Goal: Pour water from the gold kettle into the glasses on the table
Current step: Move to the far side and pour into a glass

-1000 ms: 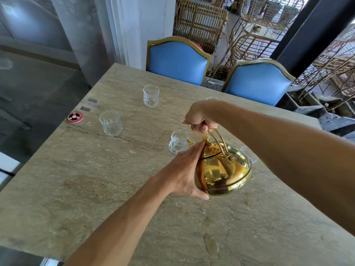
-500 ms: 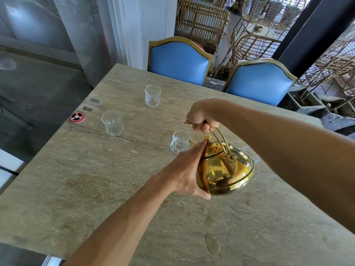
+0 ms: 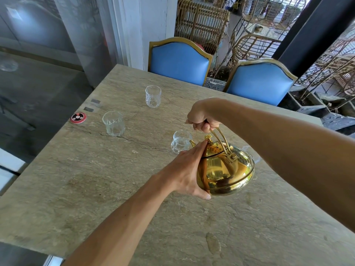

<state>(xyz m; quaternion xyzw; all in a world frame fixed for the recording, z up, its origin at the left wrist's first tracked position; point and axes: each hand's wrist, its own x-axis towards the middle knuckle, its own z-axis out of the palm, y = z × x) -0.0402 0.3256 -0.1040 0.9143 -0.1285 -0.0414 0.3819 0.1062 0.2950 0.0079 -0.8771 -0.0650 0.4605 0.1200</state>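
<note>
A person is tipping a gold kettle (image 3: pixel 225 169) over a stone table (image 3: pixel 96 189), its spout (image 3: pixel 192 143) reaching toward the rim of a clear glass (image 3: pixel 181 141) just beyond it. The right hand (image 3: pixel 203 118) is gripping the top of the kettle's looped handle (image 3: pixel 221 139), its grip clamped around the wire. The left hand (image 3: pixel 187 170) is lying flat against the kettle's near side, fingers stretched up toward the lid knob (image 3: pixel 208 137) and thumb tucked under the base; its grip is spread apart and pressing on the body rather than wrapped around it. The kettle is sitting off the table, tilted forward and to the left. Whether water is leaving the spout cannot be told.

Two more glasses are standing well apart to the left: a nearer glass (image 3: pixel 113 123) beside a crack in the stone, and a far glass (image 3: pixel 153 96) closer to the table's back edge. A round red-and-black disc (image 3: pixel 78 117) is lying near the left edge. Two blue chairs (image 3: pixel 179 61) are facing the table's far side.
</note>
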